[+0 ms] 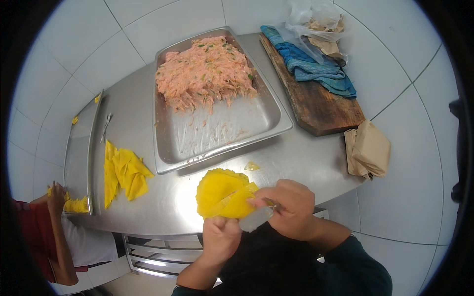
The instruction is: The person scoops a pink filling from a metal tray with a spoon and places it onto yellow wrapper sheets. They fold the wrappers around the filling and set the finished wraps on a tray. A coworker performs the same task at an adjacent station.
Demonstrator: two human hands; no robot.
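A stack of round yellow dumpling wrappers (217, 195) is held over the near edge of the steel table. My left hand (222, 238) is closed round its near side, thumb on top. At the stack's right edge, my right hand (291, 207) is closed in a pinch on clear plastic film (256, 219), which hangs between the two hands and lies partly over the wrappers. Beyond them stands a deep steel tray (224, 135) with pink minced filling (207, 71) flecked with green, heaped at its far end. A small yellow scrap (252, 166) lies between tray and stack.
Left on the table (138, 217) are a crumpled yellow cloth (126, 170), a metal utensil (105, 128) and a tray (91, 148) where another person's hand (57, 197) touches yellow pieces. At right sit a wooden board (316, 106), blue cloth (316, 69), plastic bag (316, 19) and brown paper bundle (369, 150).
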